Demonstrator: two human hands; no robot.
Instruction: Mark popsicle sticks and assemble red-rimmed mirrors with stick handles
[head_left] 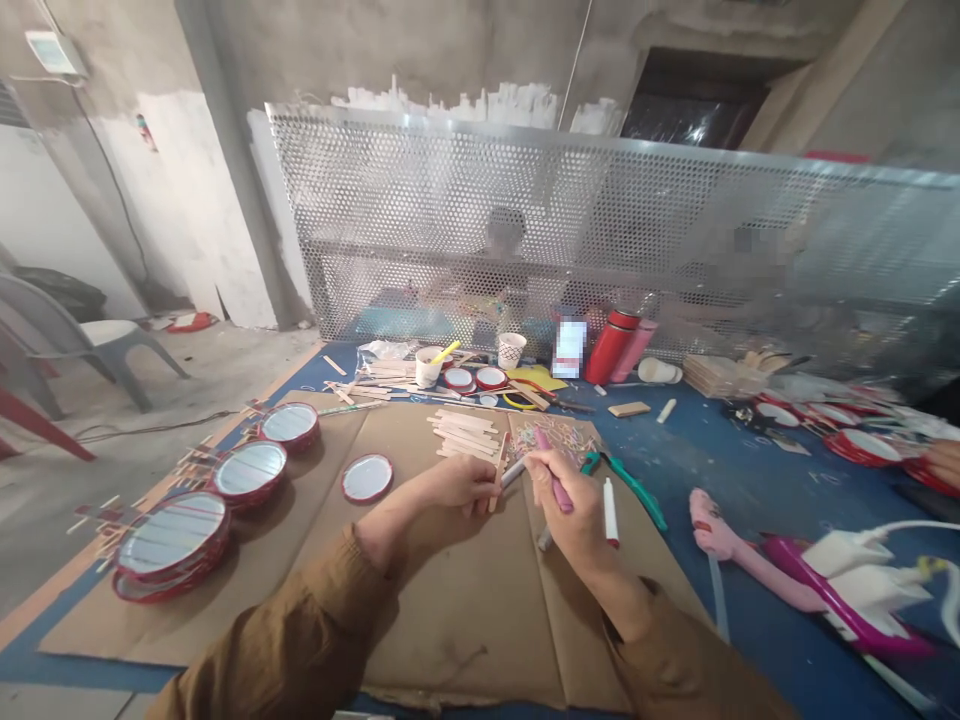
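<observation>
Between the fingers of my left hand [469, 483] is a narrow wooden stick [501, 455], held upright and reddish at its upper part. My right hand [562, 490] is closed around a pink-purple marker [541, 437]. A grey pen-like piece [514, 472] lies between the hands; whether a hand holds it I cannot tell. Pale wooden sticks [461, 432] are spread behind my left hand, beside a heap of small coloured bands [566, 440]. A white marker with a red end [610, 512] lies right of my right hand. A round white disc with a red rim [367, 478] rests on the cardboard [442, 600].
Several red-rimmed drum-like pieces [174, 538] line the left edge. Green-handled pliers [634, 488] and a pink glue gun [750, 565] lie right. Behind are paper cups [511, 349], a red bottle [612, 347] and a perforated metal panel [420, 200]. Another person's hand [943, 462] shows far right.
</observation>
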